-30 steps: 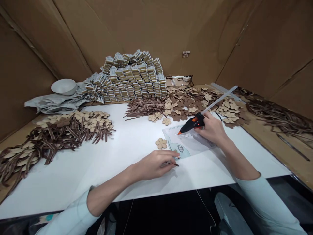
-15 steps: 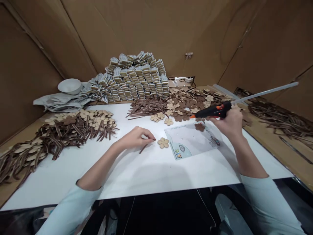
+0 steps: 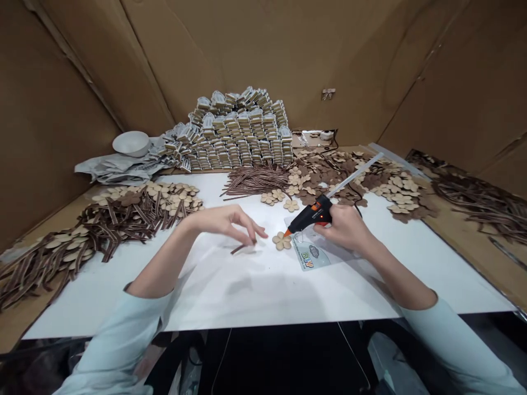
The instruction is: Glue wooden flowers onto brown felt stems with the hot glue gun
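My right hand (image 3: 348, 225) grips a black and orange hot glue gun (image 3: 310, 214), a clear glue stick (image 3: 356, 174) jutting from its back. The gun's orange nozzle is at the right petals of a beige felt-like flower (image 3: 280, 241) lying on the white board. To the left of that flower, my left hand (image 3: 233, 224) pinches a short brown strip (image 3: 237, 249) in its fingers, the index finger stretched towards the flower. A printed "DIY" sheet (image 3: 315, 263) lies under the gun and right hand, which partly cover it.
Stacked grey-and-tan pieces (image 3: 242, 137) stand at the back, beside a white bowl (image 3: 132, 143). Brown strips (image 3: 257, 181) and mixed flowers (image 3: 313, 178) are heaped before them. On the left is another pile of flowers and strips (image 3: 127, 211); more strips (image 3: 481, 192) lie at right.
My right hand has brought the glue gun left and down, from above the sheet to the beige flower. My left hand stays near the flower with the strip, its index finger now straighter.
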Tool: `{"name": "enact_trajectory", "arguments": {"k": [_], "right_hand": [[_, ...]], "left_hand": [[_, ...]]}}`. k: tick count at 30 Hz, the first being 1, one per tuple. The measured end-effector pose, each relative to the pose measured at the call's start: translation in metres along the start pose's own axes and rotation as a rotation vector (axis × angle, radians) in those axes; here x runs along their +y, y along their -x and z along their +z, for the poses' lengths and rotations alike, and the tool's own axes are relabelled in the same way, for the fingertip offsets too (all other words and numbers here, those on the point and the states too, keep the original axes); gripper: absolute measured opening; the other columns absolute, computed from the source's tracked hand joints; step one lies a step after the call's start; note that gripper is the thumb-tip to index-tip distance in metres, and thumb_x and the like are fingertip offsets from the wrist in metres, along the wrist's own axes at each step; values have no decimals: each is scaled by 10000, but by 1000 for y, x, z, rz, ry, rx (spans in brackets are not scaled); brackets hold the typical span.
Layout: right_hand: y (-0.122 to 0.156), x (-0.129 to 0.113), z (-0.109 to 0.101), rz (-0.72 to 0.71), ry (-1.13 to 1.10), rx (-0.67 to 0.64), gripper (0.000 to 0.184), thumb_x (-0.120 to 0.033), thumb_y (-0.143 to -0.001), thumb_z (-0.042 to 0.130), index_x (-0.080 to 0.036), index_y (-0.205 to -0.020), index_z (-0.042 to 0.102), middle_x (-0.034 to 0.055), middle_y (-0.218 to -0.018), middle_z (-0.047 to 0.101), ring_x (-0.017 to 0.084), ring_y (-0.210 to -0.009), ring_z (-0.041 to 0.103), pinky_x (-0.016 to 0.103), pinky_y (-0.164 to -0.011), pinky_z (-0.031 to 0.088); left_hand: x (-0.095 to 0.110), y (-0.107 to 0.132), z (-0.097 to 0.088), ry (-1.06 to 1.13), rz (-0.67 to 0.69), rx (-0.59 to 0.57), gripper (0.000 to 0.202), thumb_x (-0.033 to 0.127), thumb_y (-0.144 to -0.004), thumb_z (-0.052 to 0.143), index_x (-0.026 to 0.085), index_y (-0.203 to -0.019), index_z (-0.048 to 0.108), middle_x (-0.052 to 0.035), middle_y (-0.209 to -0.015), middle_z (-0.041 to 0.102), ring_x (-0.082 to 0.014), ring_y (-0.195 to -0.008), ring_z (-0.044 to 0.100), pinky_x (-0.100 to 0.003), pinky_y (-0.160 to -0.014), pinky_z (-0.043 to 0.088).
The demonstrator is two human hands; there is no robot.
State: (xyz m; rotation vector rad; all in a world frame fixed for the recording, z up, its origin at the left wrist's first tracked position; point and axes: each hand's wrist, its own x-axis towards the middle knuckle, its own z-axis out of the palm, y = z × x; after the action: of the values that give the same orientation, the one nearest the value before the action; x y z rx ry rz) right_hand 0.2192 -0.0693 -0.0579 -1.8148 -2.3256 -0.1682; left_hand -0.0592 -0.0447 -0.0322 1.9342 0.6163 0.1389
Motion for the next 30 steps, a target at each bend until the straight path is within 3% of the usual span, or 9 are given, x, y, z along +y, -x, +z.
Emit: {"name": "enact_trajectory", "arguments": {"k": [4, 8, 12, 17, 24, 30], "right_hand": [[3, 1, 2, 5, 37, -4, 199, -331, -666, 467, -145, -648, 536, 90, -648, 592, 195, -591, 540, 264, -525, 303], [5, 0, 2, -35, 56, -4, 177, -303, -676, 453, -148, -656, 536, 77, -643, 578, 187, -588, 528, 262, -524, 299], [7, -1, 2, -103, 71, 8, 177, -266, -695, 440, -136, -727, 555, 78, -681, 573, 185, -600, 525, 262, -523, 300], [8, -2, 0, -85, 111, -20, 190, -239, -699, 431, -115, -767, 558, 93, -698, 570, 193, -590, 524, 273, -517, 306], [8, -4, 1, -48, 51, 41, 244, -300, -658, 481, -121, -806, 556, 92, -744, 582, 224, -667, 546, 282, -545, 347], [7, -2, 2, -69, 89, 6, 219, -258, -692, 443, -115, -804, 564, 113, -789, 589, 211, -663, 544, 284, -552, 344]], "left_hand": [[1, 0, 31, -346, 46, -6, 129, 214, -728, 594, 229, -799, 700, -9, -1167, 583, -201, -1204, 416, -259, -951, 351], [-2, -7, 46, -508, 95, -14, 144, 184, -738, 565, 221, -791, 695, 0, -1274, 493, -189, -1235, 374, -264, -1005, 291], [-5, -11, 48, -526, 129, -35, 135, 192, -746, 561, 217, -787, 687, -23, -1287, 479, -179, -1229, 384, -306, -1051, 220], [-8, -14, 48, -512, 156, -50, 125, 202, -748, 562, 211, -764, 685, -26, -1324, 435, -201, -1241, 365, -375, -1065, 175], [-6, -13, 49, -514, 110, -69, 137, 192, -734, 572, 202, -789, 698, -44, -1337, 418, -204, -1239, 367, -340, -1059, 201], [-8, -12, 50, -497, 117, -55, 133, 186, -721, 586, 221, -777, 701, -10, -1336, 420, -210, -1239, 365, -320, -1039, 242]]}}
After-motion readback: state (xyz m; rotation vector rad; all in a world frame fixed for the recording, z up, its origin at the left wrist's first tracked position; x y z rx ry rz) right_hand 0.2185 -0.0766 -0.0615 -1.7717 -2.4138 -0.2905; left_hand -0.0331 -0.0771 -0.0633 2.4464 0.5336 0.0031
